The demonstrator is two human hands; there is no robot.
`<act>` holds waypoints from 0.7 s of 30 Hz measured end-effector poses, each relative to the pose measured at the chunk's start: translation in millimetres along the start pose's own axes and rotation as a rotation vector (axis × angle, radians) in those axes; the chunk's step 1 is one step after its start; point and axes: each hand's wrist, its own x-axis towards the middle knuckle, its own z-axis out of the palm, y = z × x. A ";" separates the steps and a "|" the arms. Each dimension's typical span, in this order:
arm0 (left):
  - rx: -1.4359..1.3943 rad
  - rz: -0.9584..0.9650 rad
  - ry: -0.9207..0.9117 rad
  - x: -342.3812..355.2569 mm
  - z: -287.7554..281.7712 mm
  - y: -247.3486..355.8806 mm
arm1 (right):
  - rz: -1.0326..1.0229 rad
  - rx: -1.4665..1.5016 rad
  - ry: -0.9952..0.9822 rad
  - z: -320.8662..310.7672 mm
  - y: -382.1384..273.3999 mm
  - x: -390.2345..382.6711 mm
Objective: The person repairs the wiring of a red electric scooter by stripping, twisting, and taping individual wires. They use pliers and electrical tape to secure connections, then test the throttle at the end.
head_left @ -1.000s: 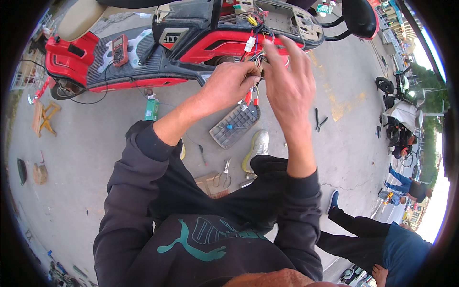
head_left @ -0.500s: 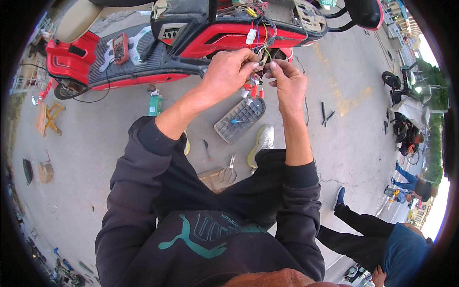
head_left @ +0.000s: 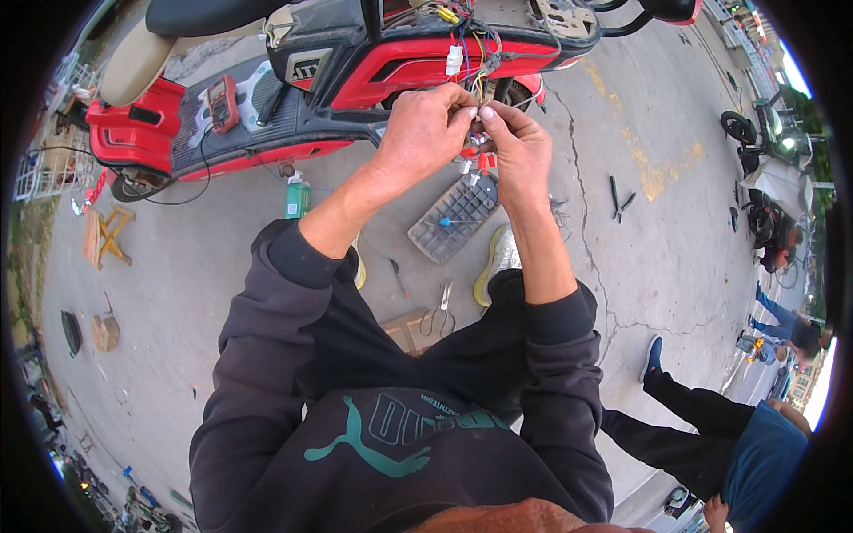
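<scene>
Both hands meet at a bundle of thin coloured wires (head_left: 484, 60) hanging from the side of a red and black electric scooter (head_left: 418, 67). My left hand (head_left: 426, 129) is closed, thumb and forefinger pinching wire ends. Against its fingertips my right hand (head_left: 518, 151) pinches the wires too; the exact strands between the fingers are hidden. A white plug connector (head_left: 455, 60) hangs in the bundle above my hands. Red and white connectors (head_left: 485, 162) dangle just below them.
On the footboard lies a red multimeter (head_left: 223, 104). A grey ribbed plastic cover (head_left: 453, 218) with a blue-handled tool rests on the ground. Scissors (head_left: 437, 313), pliers (head_left: 620, 200), a green box (head_left: 298, 197) and a wooden stool (head_left: 108, 235) stand or lie around. At right is another person (head_left: 755, 453).
My right hand has moved left, so its fingertips now meet those of my left hand at the wires. The whole view has shifted slightly.
</scene>
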 end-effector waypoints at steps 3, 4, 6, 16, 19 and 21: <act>0.018 0.027 0.030 1.7 0.1 1.7 | -0.025 -0.065 0.012 0.9 -2.9 -1.6; 0.024 0.035 0.032 1.8 -0.3 2.5 | -0.016 -0.089 0.018 0.2 -3.8 -1.7; 0.035 0.048 0.035 1.5 -1.0 3.6 | -0.016 -0.121 0.031 1.0 -6.5 -2.8; 0.099 0.224 0.056 1.0 5.4 4.6 | -0.325 -0.586 0.223 9.5 -10.5 -4.0; 0.150 0.367 0.093 6.0 8.1 -2.3 | -0.454 -0.709 0.263 14.1 -13.1 -5.3; 0.231 0.367 0.038 8.3 6.2 -7.7 | -0.475 -0.760 0.280 12.4 -13.2 -4.9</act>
